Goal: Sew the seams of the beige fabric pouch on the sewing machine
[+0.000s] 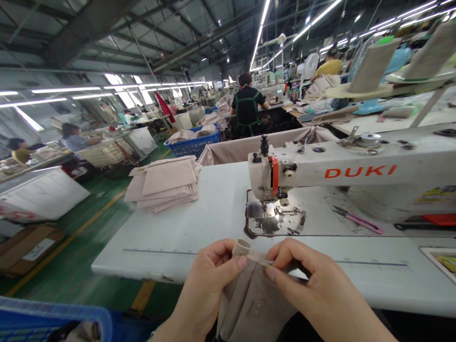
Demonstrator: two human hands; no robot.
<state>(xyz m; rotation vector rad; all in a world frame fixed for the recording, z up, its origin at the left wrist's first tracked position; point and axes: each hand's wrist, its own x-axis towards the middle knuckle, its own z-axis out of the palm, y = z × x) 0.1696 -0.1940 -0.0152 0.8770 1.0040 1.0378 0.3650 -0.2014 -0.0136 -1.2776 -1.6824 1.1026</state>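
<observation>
Both my hands hold a beige fabric piece [251, 299] at the near edge of the white sewing table [185, 228]. My left hand [204, 285] pinches its top left corner, where the cloth curls into a small loop. My right hand [317, 289] pinches the top edge just to the right, fingers closed on the folded hem. The cloth hangs down towards me between the hands. Just beyond them lies the needle plate [274, 218] of a white sewing machine [349, 175] marked DUKI.
A stack of beige fabric pieces [166, 185] lies at the table's far left. Pink snips [359, 219] rest beside the machine base. A blue crate [53, 318] stands at my lower left. Other people work at tables behind, and another blue basket [194, 142] holds cloth.
</observation>
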